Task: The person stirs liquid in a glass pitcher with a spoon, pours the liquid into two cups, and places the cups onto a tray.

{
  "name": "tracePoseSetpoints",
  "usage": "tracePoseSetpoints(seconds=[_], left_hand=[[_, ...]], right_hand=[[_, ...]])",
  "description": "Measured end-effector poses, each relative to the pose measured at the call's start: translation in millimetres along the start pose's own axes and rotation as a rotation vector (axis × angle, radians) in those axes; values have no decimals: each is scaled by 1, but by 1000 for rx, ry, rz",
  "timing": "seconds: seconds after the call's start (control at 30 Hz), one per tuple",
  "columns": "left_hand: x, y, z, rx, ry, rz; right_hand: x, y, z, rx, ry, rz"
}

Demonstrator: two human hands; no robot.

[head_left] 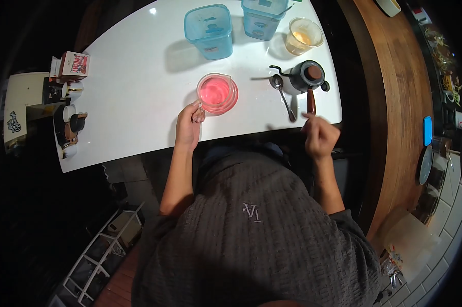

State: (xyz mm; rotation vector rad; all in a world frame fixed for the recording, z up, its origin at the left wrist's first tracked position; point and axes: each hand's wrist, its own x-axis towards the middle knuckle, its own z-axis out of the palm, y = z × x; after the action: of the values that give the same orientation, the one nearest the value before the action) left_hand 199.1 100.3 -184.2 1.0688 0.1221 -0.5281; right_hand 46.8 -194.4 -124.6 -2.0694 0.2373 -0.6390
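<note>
A clear glass jug [232,93] with pink liquid inside stands on the white table [139,102]. My left hand [189,125] is closed around its handle at the jug's lower left. My right hand [321,137] is over the table's front edge, its fingers curled, just below the brown handle [311,101] of a dark gooseneck kettle [303,77]. I see nothing in its fingers, and the hand looks apart from the handle. Left of the kettle lies a metal spoon [284,97].
Two blue translucent tubs [208,33] [261,23] stand at the back, beside a clear plastic cup [303,37] with yellowish residue. A printed box [75,65] and several cups sit at the left edge. A wooden counter [395,102] runs along the right.
</note>
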Motion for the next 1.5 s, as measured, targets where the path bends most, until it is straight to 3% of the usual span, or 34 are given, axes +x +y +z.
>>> tracePoseSetpoints(seconds=[0.07,0.13,0.2,0.27,0.4,0.53,0.6,0.67,0.7,0.8,0.87,0.9,0.93,1.03,1.07,1.13,1.2,1.3,1.4,1.5], left_hand=[[2,2,-2,9,-37,-21],[2,6,0,24,-6,-27],[5,11,-3,45,22,-34],[7,13,-9,57,-2,-51],[13,20,-14,66,-86,-78],[16,26,-20,73,-144,-124],[19,30,-21,167,-189,-123],[19,35,-23,194,-215,-136],[19,36,-25,221,-227,-147],[23,39,-33,324,-300,-142],[25,41,-36,368,-331,-132],[25,43,-38,414,-362,-118],[24,45,-38,415,-362,-126],[18,51,-33,471,-331,-128],[16,52,-32,524,-301,-111],[14,53,-33,572,-267,-90],[12,52,-37,538,-209,-76],[9,53,-43,556,-171,-63],[5,58,-45,544,-157,-78],[-4,61,-44,548,-131,-65]], right_hand=[[-9,-7,12,-103,-74,-187],[-24,-10,31,-206,-70,-25],[-29,-5,49,-270,-27,7],[-35,1,60,-512,89,165],[-31,7,70,-580,208,334],[-34,21,77,-607,285,350],[-36,28,77,-571,290,446],[-32,25,74,-453,145,679],[-32,26,73,-461,152,681],[-36,25,74,-571,19,523],[-34,1,77,-646,114,385],[-28,-23,79,-607,155,449],[-28,-33,78,-569,235,309],[-23,-54,83,-352,497,217],[-20,-58,85,-352,491,215],[-9,-70,89,67,670,291],[4,-81,96,80,657,286],[19,-87,115,223,509,107],[31,-95,137,-39,205,-77],[50,-84,159,-289,87,-378]])
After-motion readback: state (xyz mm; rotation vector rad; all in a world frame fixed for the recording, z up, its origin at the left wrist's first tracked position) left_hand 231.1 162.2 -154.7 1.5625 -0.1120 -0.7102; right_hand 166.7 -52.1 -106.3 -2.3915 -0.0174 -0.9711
